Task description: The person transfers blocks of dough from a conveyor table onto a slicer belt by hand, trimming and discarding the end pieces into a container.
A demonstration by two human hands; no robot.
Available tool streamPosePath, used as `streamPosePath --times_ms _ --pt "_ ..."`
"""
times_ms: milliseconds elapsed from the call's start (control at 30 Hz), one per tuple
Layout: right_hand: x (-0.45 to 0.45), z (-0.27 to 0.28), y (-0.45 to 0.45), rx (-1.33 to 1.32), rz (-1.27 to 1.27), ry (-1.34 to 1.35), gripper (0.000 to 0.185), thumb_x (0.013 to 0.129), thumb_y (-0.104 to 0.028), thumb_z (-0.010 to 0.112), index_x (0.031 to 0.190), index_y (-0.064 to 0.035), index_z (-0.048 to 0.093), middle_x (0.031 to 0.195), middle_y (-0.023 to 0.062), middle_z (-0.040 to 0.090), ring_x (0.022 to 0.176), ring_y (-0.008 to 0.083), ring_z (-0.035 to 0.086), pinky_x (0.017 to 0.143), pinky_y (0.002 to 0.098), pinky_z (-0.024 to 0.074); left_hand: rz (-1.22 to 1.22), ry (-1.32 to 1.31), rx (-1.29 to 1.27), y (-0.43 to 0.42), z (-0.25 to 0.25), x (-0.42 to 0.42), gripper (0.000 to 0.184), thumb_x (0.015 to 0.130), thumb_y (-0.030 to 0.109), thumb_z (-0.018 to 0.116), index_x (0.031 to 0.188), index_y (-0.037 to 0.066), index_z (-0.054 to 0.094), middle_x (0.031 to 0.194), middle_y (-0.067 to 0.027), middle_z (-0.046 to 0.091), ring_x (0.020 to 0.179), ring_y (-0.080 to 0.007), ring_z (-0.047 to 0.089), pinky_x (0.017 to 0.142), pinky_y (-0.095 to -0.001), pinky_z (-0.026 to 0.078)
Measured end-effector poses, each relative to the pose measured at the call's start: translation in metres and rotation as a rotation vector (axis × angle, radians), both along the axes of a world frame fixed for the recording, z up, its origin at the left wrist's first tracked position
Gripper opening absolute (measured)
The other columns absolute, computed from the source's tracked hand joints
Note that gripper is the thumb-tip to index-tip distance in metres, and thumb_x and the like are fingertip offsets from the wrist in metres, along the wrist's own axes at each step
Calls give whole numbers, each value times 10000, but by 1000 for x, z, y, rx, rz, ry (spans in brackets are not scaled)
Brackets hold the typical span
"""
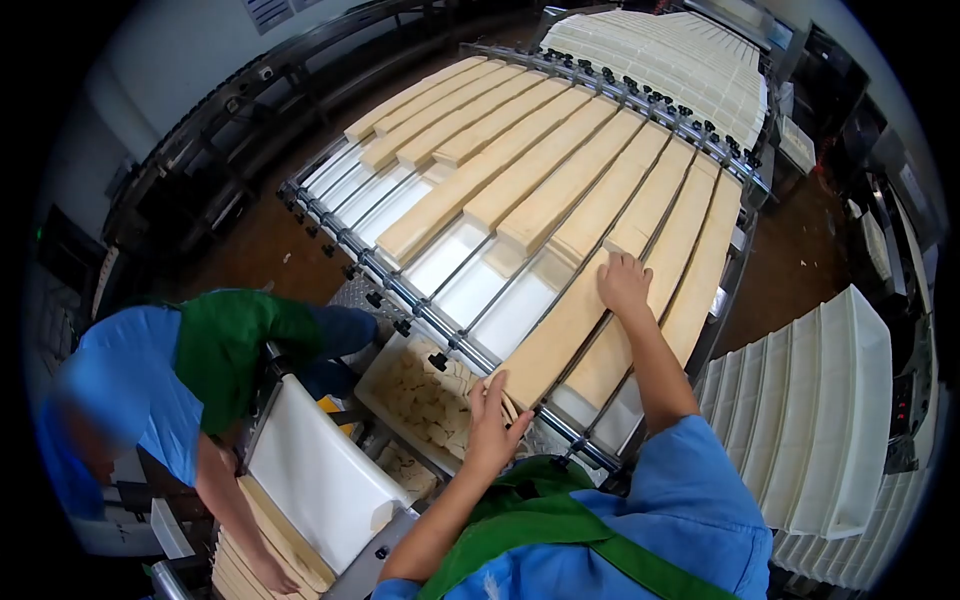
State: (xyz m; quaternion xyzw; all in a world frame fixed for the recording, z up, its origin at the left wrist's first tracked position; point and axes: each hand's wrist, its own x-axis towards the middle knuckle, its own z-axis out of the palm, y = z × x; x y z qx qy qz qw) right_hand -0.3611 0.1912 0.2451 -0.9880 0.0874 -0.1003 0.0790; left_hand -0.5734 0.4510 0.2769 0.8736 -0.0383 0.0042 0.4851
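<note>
A pale slab (562, 330) lay at the near right of the railed tabletop (450, 248), its near end partly covered by the left hand (490, 425). The right hand (625, 284) rested over its far end; with both palms hidden, whether either grip was closed could not be told.

Pale cream strips (548, 335) form long stripes across a white worktop (445, 258) ruled with silver-grey rods (461, 266) and dotted along its near edge with black knobs (437, 361), above a reddish-brown floor (255, 245). A blue shirt (695, 500) and green apron (500, 545) in the foreground match the blue and green worn by a co-worker (245, 340) at near left. Off-white trays (795, 425) at right show a ribbed pattern, while a whitish bin (405, 436) holds cream-yellow scraps (425, 390).
</note>
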Motion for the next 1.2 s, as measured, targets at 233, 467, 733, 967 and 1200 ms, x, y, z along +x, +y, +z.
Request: streamPosePath --times_ms 233,467,733,967,1200 --pt "-5 8 -4 17 22 67 460 875 -329 501 1241 -52 515 1260 162 495 1173 300 436 964 479 303 -24 29 5 -3 5 6 705 807 186 713 1396 81 340 1359 -278 270 1162 -451 442 984 -444 395" --pt "-42 0 37 -41 201 -365 445 821 -205 604 1228 -53 511 1258 156 472 1184 331 408 955 486 287 -108 22 36 -24 -12 40 690 816 160 701 1400 101 337 1357 -296 273 1157 -466 433 985 -427 396" --pt "-138 43 112 454 982 -89 259 754 -79 575 1010 -87 612 1292 126 499 1219 309 424 957 487 265 25 -189 -140 9 -32 16 603 812 -30 523 1385 41 348 1408 -236 326 1313 -411 334 1087 -389 287" --pt "-143 4 113 -23 659 -87 153 817 -211 639 947 -248 711 1459 60 385 1338 348 304 1028 620 165 365 -50 -181 43 -20 -18 596 838 10 525 1395 89 328 1420 -257 258 1314 -416 322 1070 -379 316" --pt "-122 -37 112 71 736 -90 101 813 -113 603 886 -154 659 1375 75 491 1304 309 396 1017 595 220 573 -135 -167 118 -39 -89 526 833 21 567 1331 74 405 1345 -167 363 1087 -278 492 870 -315 449"
